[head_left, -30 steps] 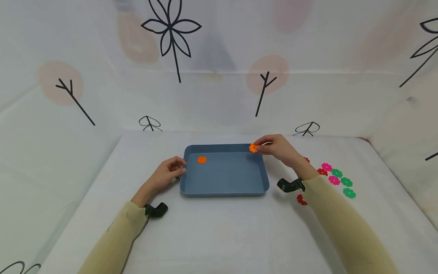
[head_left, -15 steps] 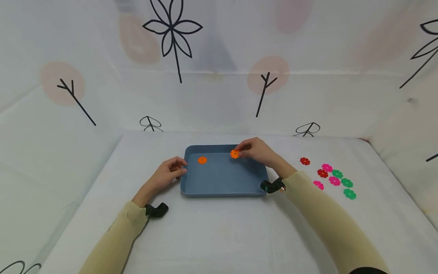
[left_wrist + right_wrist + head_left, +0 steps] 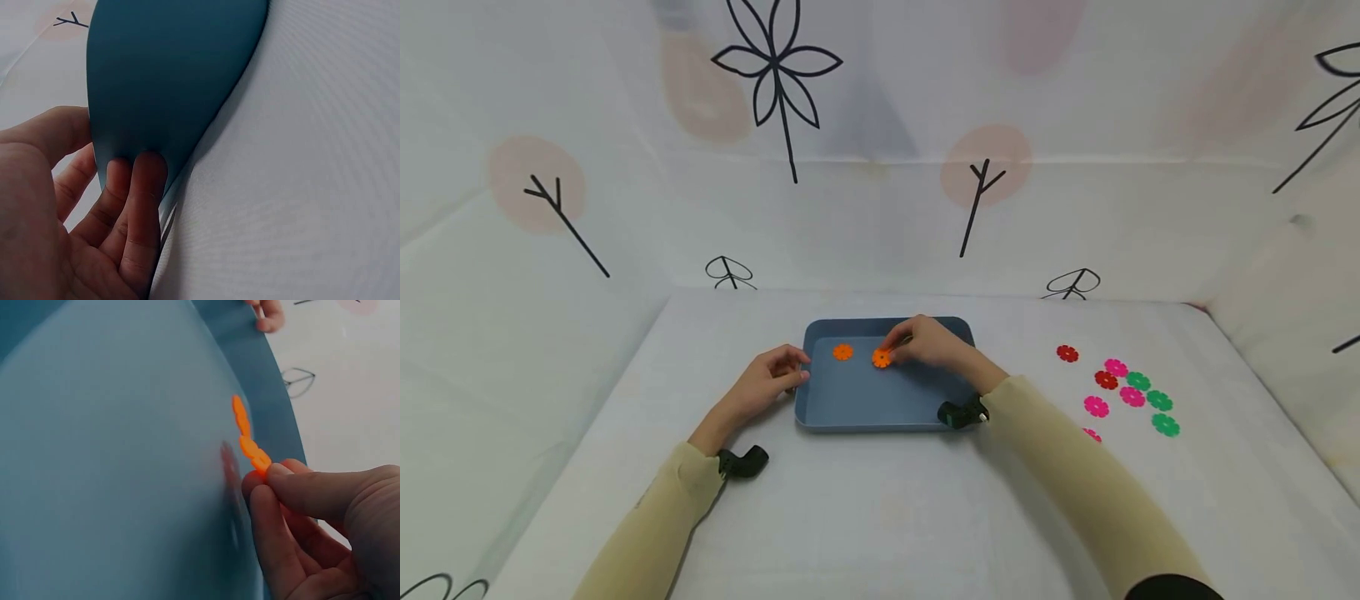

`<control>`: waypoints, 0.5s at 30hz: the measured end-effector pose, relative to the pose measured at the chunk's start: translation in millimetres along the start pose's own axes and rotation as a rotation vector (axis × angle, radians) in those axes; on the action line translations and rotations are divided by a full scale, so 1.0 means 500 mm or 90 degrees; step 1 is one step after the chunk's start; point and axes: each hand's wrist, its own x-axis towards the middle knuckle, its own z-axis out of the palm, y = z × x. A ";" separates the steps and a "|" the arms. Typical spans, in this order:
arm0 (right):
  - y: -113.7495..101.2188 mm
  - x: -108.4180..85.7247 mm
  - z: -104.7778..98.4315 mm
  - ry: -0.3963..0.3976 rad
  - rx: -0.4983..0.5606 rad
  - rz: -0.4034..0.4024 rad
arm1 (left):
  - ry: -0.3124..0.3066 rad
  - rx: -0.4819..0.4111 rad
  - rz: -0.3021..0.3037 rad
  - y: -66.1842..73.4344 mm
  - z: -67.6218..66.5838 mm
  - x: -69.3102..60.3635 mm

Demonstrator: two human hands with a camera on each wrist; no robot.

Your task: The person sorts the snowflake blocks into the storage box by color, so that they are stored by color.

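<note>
Right hand (image 3: 928, 343) pinches one orange flower (image 3: 881, 358) over the tray (image 3: 857, 404), carried leftward from the right rim to near the other orange flower (image 3: 843, 352); placement judged nearly complete, release pending. Left hand (image 3: 766, 381) grips the tray's left edge.

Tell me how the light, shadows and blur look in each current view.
Head view: bright, mostly even light, with a soft shadow on the white cloth beside the right sleeve; left wrist view: dimmer, the tray dark teal, fine banding across the cloth; right wrist view: a blurry reddish smear, probably a reflection, on the tray beside the orange flower piece.
</note>
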 end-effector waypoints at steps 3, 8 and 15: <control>-0.009 0.006 0.015 -0.014 -0.010 0.004 | -0.001 0.000 0.000 0.002 0.001 0.000; -0.021 0.019 0.035 -0.031 -0.013 -0.005 | -0.006 0.008 0.011 -0.002 0.001 0.002; -0.031 0.036 0.059 -0.047 0.017 0.003 | -0.014 0.004 0.010 -0.005 0.000 0.003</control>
